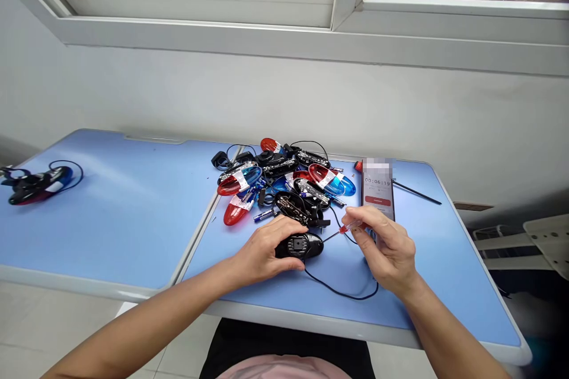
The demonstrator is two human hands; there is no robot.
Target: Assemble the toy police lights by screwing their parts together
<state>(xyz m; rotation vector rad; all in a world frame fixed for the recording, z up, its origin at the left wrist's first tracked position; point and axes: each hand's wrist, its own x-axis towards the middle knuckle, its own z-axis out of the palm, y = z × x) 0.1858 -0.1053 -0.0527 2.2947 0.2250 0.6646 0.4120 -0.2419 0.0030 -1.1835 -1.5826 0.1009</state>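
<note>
Black plastic light housing (299,246) is pinned to the tabletop (111,219) under my left hand (264,251), palm over the top, while the right hand (384,251) pinches a red-handled screwdriver (351,227) in a narrow grip, tip just beside the housing. Black wire (342,290) loops off toward the front edge. Right behind sits a messy pile of red-and-blue light shells (284,183) with blue batteries (267,214), plus a phone showing a timer (377,186). Another finished-looking light (38,185) lies well off left.
</note>
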